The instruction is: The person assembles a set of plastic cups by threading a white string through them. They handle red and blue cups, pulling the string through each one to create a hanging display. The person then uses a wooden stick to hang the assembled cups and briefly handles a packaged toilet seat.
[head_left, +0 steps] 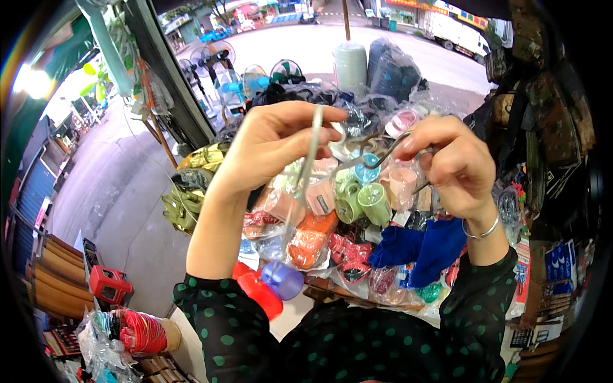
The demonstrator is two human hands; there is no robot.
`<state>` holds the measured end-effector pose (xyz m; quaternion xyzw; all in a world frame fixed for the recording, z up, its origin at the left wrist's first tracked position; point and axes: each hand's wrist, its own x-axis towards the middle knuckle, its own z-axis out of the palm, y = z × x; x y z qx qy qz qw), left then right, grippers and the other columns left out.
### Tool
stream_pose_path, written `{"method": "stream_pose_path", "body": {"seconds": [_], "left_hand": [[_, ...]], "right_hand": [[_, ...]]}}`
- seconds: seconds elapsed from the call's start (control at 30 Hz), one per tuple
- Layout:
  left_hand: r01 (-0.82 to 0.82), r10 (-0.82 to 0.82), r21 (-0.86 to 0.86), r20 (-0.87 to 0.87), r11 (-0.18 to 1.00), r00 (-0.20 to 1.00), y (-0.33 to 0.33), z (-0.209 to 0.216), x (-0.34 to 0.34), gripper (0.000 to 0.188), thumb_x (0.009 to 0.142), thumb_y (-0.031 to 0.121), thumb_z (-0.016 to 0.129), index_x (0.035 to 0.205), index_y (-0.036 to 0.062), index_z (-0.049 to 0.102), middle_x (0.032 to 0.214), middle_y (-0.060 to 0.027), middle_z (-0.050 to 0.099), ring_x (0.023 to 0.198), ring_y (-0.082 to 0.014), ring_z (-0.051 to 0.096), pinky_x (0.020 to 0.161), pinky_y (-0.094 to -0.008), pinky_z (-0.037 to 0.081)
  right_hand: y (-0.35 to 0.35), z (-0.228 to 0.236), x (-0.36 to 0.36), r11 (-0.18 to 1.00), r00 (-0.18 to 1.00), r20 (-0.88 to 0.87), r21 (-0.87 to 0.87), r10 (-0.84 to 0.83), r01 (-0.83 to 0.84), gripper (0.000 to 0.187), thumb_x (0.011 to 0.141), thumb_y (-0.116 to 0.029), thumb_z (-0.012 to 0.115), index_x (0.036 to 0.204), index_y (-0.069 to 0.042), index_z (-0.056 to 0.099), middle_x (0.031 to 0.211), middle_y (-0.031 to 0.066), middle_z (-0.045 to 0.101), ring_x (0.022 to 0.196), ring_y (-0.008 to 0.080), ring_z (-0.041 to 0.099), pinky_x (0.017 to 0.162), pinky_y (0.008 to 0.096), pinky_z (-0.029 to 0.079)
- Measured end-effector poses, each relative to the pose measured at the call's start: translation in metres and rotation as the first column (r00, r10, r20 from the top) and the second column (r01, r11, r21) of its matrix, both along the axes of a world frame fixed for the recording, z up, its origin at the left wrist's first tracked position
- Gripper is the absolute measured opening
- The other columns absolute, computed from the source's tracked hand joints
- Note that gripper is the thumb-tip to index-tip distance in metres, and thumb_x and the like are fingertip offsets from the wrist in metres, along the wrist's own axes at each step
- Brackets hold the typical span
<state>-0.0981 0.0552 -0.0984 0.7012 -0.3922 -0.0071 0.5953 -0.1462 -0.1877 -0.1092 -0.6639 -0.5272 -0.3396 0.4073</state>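
My left hand (265, 143), raised over the goods, pinches a thin whitish strip (308, 169) between thumb and fingers. The strip hangs down in a narrow, blurred band. To its right, the fingers of my right hand (456, 163) are closed on a dark, bent metal hook (382, 161), whose curved end points toward my left hand. Whether strip and hook touch, I cannot tell. Below both hands lie green plastic cups (374, 204), a pink cup (402, 186) and a light blue cup (366, 169). A wrapped orange item (312, 239) sits nearer me.
Blue cloth (435, 252) lies at the table's near right. Red and purple plastic pieces (282, 281) hang by the near left edge. A large pale roll (350, 67) and fans (254, 80) stand beyond. Dark bags (552, 108) line the right; a red stool (110, 284) stands left.
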Motion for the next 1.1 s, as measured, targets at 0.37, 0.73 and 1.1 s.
{"method": "stream_pose_path", "body": {"seconds": [0.37, 0.73, 1.1], "left_hand": [[0.260, -0.233, 0.329, -0.118, 0.908, 0.965, -0.018, 0.005, 0.006, 0.011, 0.078, 0.007, 0.060, 0.086, -0.0010, 0.060, 0.077, -0.0010, 0.060, 0.071, -0.0051, 0.052, 0.065, -0.0209, 0.044], [0.164, -0.220, 0.389, 0.104, 0.907, 0.970, 0.003, 0.002, 0.008, 0.014, 0.066, 0.005, 0.054, 0.080, 0.0036, 0.051, 0.064, 0.0027, 0.044, 0.062, -0.0057, 0.041, 0.056, -0.0223, 0.034], [0.416, -0.513, -0.370, -0.218, 0.831, 0.830, 0.011, -0.043, -0.013, 0.043, 0.082, 0.028, 0.060, 0.106, -0.0043, 0.049, 0.082, -0.0072, 0.057, 0.048, -0.0064, 0.041, 0.042, -0.0186, 0.031]], "right_hand": [[0.010, 0.013, 0.002, 0.982, 0.976, -0.152, -0.089, 0.154, -0.169, 0.015, 0.061, 0.013, 0.043, 0.068, -0.001, 0.043, 0.083, 0.0114, 0.054, 0.069, 0.0181, 0.052, 0.062, 0.0261, 0.044], [0.039, 0.022, 0.015, 0.956, 0.969, -0.139, -0.181, 0.207, -0.230, 0.015, 0.058, 0.013, 0.042, 0.066, 0.000, 0.042, 0.071, 0.0097, 0.048, 0.069, 0.0216, 0.049, 0.061, 0.0298, 0.041], [0.056, 0.021, 0.032, 0.852, 0.854, 0.011, -0.072, 0.520, -0.518, 0.017, 0.075, 0.009, 0.044, 0.090, 0.003, 0.051, 0.088, 0.0133, 0.054, 0.077, 0.0150, 0.055, 0.067, 0.0248, 0.047]]}}
